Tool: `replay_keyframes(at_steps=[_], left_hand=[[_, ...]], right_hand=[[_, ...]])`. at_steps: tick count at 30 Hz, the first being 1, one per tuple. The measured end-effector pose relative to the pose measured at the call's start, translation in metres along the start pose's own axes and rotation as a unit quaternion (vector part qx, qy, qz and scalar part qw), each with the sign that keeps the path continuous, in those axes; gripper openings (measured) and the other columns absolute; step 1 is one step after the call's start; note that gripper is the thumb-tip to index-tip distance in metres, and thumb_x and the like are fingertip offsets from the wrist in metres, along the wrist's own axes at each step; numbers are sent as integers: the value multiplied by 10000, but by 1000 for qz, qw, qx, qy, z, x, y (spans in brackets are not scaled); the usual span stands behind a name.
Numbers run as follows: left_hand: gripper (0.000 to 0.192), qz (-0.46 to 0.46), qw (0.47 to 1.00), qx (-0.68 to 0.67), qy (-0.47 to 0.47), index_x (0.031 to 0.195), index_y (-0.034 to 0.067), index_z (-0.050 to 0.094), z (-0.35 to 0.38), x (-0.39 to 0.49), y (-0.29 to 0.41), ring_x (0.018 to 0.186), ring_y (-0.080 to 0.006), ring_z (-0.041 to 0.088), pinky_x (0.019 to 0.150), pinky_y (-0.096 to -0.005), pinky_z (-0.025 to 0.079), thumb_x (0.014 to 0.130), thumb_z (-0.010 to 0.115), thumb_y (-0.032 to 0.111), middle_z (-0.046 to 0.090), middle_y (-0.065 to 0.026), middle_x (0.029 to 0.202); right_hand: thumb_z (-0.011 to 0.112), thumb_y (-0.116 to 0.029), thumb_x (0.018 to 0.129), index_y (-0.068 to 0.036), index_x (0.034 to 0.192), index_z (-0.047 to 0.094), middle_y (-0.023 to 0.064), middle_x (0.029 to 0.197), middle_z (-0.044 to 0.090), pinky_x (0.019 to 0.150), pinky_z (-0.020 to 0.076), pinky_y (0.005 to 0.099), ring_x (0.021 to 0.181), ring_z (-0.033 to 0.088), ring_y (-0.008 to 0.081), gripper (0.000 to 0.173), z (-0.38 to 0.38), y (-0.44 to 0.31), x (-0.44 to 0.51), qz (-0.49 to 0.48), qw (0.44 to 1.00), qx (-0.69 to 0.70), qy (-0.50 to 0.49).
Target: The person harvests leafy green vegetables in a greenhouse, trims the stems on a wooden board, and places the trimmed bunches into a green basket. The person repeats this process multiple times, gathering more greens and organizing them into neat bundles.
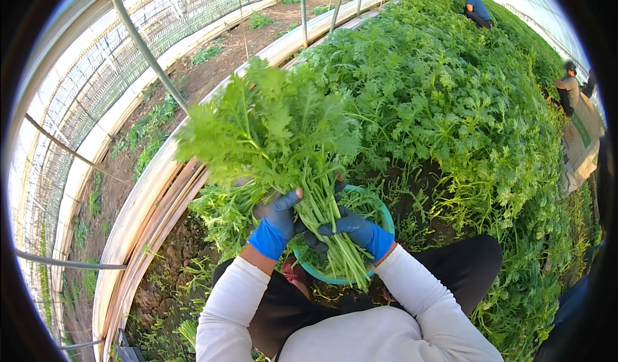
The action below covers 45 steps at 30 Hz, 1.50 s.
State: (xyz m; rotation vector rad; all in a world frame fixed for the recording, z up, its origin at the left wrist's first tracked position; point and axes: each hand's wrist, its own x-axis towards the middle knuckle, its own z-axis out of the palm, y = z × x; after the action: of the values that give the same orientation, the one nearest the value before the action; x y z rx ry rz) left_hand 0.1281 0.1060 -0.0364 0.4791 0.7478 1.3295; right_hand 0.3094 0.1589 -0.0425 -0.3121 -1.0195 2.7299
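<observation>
A thick bunch of leafy greens with lobed leaves and pale stalks is held between my two hands. My left hand, in a blue glove with dark fingers, grips the bunch from the left; its bare thumb tip shows. Lower on the stalks, my gloved right hand closes around them from the right. Leaves fan up and leftward, slightly blurred, while the cut ends point down over a turquoise basin. Loose greens lie in the basin, partly hidden by the bunch. More cut greens lie left of my left hand.
Dense standing greens fill the right and far side. Wooden boards and metal poles run along the left. One person crouches far back; another is near a large sack at right.
</observation>
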Motion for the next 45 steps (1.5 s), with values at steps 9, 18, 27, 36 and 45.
replay_keyframes(at_steps=[9,18,27,36,45], left_hand=[[593,153,988,30,8,1232,-31,530,4,-10,41,1022,-343,612,913,-475,498,726,706,224,635,-185,1125],[443,78,991,-20,107,1206,8,570,19,-12,41,1012,-278,611,914,-423,495,798,702,121,638,-110,1128],[302,47,982,53,177,1048,10,660,19,-2,31,868,-211,643,783,-350,534,755,726,37,678,-92,994],[450,194,979,54,21,1260,-4,525,-14,-5,61,1092,-267,586,971,-425,470,841,642,111,626,-133,1166],[314,128,991,37,4,942,54,528,-16,-9,59,754,-175,410,745,-349,386,841,673,313,421,-19,767]], right_hand=[[704,-134,807,-32,1284,495,108,1126,628,773,525,294,905,642,172,531,-3,13,8,19,1000,-22,1],[712,-153,806,28,1095,595,121,930,666,747,499,310,804,617,157,361,-7,-47,39,-245,838,-434,220],[655,-107,805,84,1041,592,200,924,652,585,507,349,754,641,196,311,-10,-90,58,-203,801,-560,64],[584,-247,791,-16,912,671,230,925,659,767,506,462,855,641,398,274,-164,113,-42,219,598,-729,251],[590,-252,826,-12,951,648,235,931,646,747,492,472,866,619,419,277,-189,113,-65,153,643,-650,375]])
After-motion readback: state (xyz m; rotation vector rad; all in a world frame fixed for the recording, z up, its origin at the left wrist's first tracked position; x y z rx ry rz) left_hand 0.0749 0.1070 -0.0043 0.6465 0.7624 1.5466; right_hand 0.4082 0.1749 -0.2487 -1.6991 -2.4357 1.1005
